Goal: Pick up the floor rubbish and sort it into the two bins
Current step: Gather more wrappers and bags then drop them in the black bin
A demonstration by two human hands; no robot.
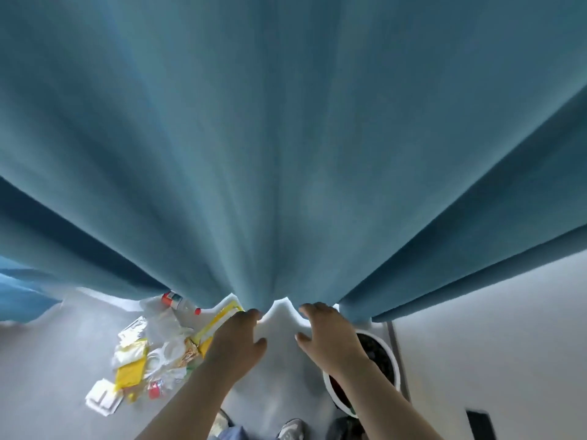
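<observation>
A heap of rubbish (152, 354) lies on the grey floor at lower left: yellow wrappers, clear plastic, white paper and a plastic bottle (178, 301) with a red cap near the curtain hem. My left hand (236, 341) reaches forward beside the heap, fingers apart, holding nothing. My right hand (327, 335) is stretched out to its right, also open and empty. A white round bin (394, 360) with dark contents sits partly under my right forearm. Only this one bin shows.
A teal curtain (286, 138) hangs down and fills most of the view, its hem just beyond my fingertips. A white wall (492, 344) stands at the right. A dark object (479, 425) lies at bottom right. My shoes (290, 428) show at the bottom.
</observation>
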